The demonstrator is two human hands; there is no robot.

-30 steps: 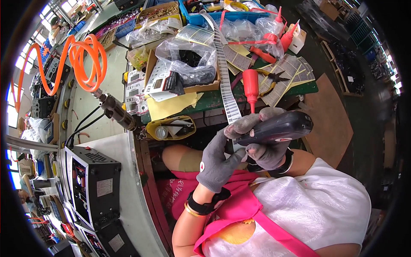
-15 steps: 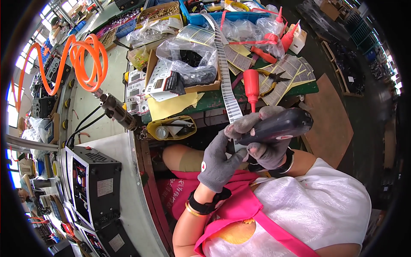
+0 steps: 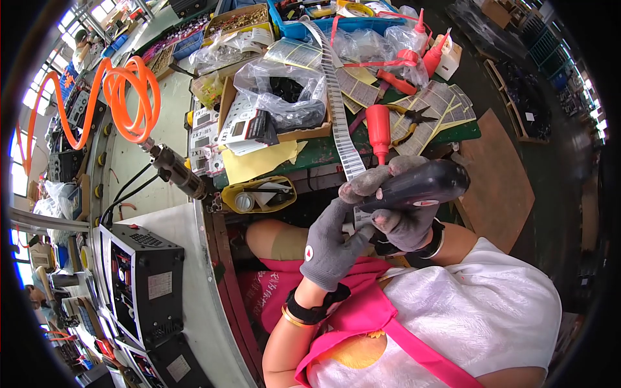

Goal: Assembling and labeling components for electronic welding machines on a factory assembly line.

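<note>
Both my hands, in grey gloves, meet in front of my body. My right hand [image 3: 409, 227] is wrapped round a black, smooth, rounded handheld device [image 3: 430, 184] whose exact kind I cannot make out. Its narrower end points toward my left hand [image 3: 331, 238]. That hand is closed, with fingertips and thumb at the device's end and on a long white strip of barcode labels [image 3: 343, 129]. From the table the strip runs down under the fingers, and a short piece shows below the device. A red squeeze bottle [image 3: 378, 129] stands nozzle-down just beyond the hands.
Pliers [image 3: 412, 126] and printed sheets lie on the green table. A cardboard box [image 3: 228, 103] holds plastic-bagged black parts; a yellow container [image 3: 260, 194] sits below. Left, an orange coiled hose [image 3: 132, 103] carries a driver tool [image 3: 176, 169] above a black machine casing [image 3: 155, 278].
The label piece below the device shows more now, with its printed face visible. The device and both hands have shifted only slightly.
</note>
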